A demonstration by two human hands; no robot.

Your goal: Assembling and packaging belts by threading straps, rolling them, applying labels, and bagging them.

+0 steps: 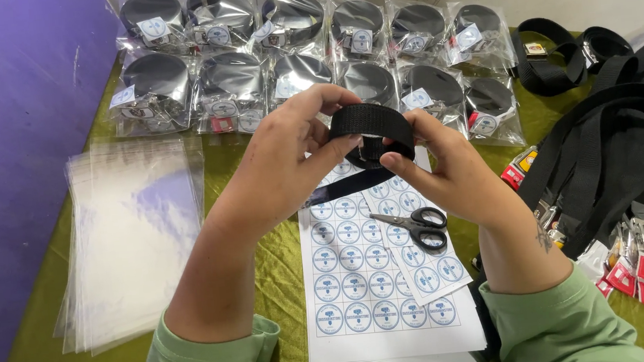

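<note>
Now, hands: left hand [298, 140] and right hand [447, 169] both clamped on a coiled black strap [372, 125], frame centre.
Below hands: scissors [414, 225] on sticker sheets [355, 280].
Done: bagged straps [302, 57] in two rows, top of frame.
Left: loose straps [618, 145] at right; empty bags [134, 230] at left.
Surface: green-clothed counter [275, 264].
Room: purple wall [9, 117] left, whitish wall behind.

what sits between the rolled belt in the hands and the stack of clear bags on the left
Nothing visible: the belt is held above the sticker sheets, and only bare green cloth lies between it and the bags.
</note>
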